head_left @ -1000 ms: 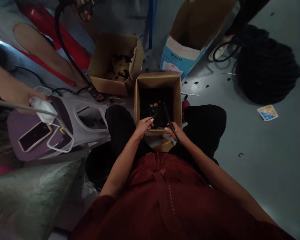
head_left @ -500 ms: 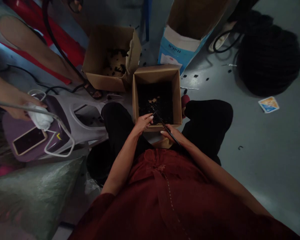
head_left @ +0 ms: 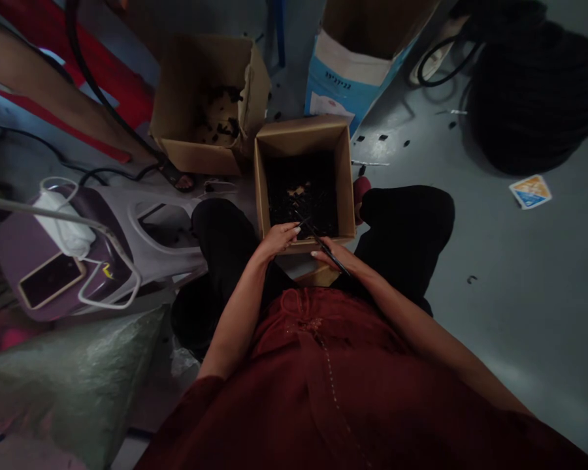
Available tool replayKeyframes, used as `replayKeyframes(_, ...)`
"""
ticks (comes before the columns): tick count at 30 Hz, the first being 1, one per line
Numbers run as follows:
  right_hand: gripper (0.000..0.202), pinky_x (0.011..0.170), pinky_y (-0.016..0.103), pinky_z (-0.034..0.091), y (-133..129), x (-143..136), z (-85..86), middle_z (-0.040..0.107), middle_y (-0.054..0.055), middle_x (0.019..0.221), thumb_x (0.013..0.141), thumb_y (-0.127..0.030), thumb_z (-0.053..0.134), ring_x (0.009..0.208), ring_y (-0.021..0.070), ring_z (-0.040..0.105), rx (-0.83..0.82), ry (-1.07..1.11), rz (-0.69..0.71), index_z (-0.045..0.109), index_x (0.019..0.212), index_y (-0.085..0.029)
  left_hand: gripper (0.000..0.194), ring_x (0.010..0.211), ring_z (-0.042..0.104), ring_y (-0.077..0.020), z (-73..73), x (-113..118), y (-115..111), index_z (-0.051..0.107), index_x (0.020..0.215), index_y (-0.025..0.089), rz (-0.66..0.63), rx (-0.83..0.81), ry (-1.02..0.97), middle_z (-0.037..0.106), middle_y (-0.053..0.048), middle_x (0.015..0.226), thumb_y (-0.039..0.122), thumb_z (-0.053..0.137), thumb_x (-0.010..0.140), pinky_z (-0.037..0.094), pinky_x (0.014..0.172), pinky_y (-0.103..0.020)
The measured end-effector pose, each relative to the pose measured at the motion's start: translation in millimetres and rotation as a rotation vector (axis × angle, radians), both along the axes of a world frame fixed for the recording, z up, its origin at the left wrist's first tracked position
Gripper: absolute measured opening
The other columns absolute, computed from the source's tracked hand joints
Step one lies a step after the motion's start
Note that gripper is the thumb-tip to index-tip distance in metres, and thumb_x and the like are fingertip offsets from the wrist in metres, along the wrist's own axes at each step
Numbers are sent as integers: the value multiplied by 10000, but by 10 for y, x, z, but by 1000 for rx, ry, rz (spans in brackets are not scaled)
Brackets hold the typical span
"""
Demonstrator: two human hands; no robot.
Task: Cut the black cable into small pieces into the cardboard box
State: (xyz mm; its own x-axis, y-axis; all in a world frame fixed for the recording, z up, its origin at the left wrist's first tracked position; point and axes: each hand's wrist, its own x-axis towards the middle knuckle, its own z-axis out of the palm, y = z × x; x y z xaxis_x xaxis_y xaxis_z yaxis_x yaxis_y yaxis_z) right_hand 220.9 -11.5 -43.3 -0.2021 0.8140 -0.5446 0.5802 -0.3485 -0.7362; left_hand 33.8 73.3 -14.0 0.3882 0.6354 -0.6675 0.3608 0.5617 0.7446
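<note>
My right hand (head_left: 334, 253) is closed around a slim, long dark tool (head_left: 342, 266). The tool slants up and left over the near rim of a cardboard box (head_left: 261, 186); its exact kind is not clear. My left hand (head_left: 280, 240) is closed, thumb and fingertips pinched together close to the tool's far end. A small dark piece (head_left: 302, 222) seems to be between those fingertips, too small to name. Both hands are above the near edge of the box, between my knees. Many small black pieces (head_left: 323, 196) cover the bottom of the box.
A second cardboard box (head_left: 196, 153) with black scraps stands left of it, and a blue-white carton (head_left: 336, 85) behind. A purple-grey stool (head_left: 10, 238) holds a phone (head_left: 51, 281) and a white bundle (head_left: 63, 222). Right lie a black heap (head_left: 534, 98) and a small card (head_left: 530, 192).
Another person's hand, earlier on the white bundle on the stool, has left the view. My hands stay almost in place at the box while the view shifts slightly.
</note>
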Motion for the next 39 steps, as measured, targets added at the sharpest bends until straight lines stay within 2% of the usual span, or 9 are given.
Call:
replayKeyframes(9,598,830,349,427,-60,-43,-150,571,129,1084,788,-495,539,955,232,548,95,-61,-24,435,1250,-130,352,425,334,-32,-84,-10,4,634,1061,99,-106,56,2,484,36,551,297,534,786,221,421,-173)
replayKeyframes(13,542,803,335,429,-63,-25,-129,581,119,1038,804,-477,511,925,230,552,124,-83,-5,454,1221,-135,371,413,326,-34,-104,-18,13,622,1097,100,-158,74,-6,480,40,544,290,518,796,216,425,-178)
replayKeyframes(18,431,758,313,425,-35,-12,-41,611,90,984,842,-448,434,882,223,570,110,-122,24,489,1162,-165,335,374,295,-23,-84,6,-6,618,1074,109,-106,7,-14,473,42,548,286,515,809,184,397,-178)
replayKeyframes(23,363,728,277,411,5,-29,-54,618,72,958,835,-385,448,852,201,570,109,-151,27,491,1123,-167,224,360,298,-12,-65,41,-16,621,928,110,-37,-35,-46,485,33,572,278,521,819,175,375,-172)
replayKeyframes(28,286,675,267,394,32,-32,-68,628,62,882,822,-347,444,789,204,573,108,-180,50,509,1047,-185,188,351,294,-6,-95,36,1,581,773,118,-42,-54,-58,485,31,572,284,512,829,166,365,-173)
replayKeyframes(39,185,589,231,334,48,-36,-145,623,31,759,811,-328,428,689,179,566,107,-294,65,494,946,-220,200,348,302,-5,-124,41,25,512,698,127,-40,-57,-76,479,32,566,277,514,830,162,362,-167)
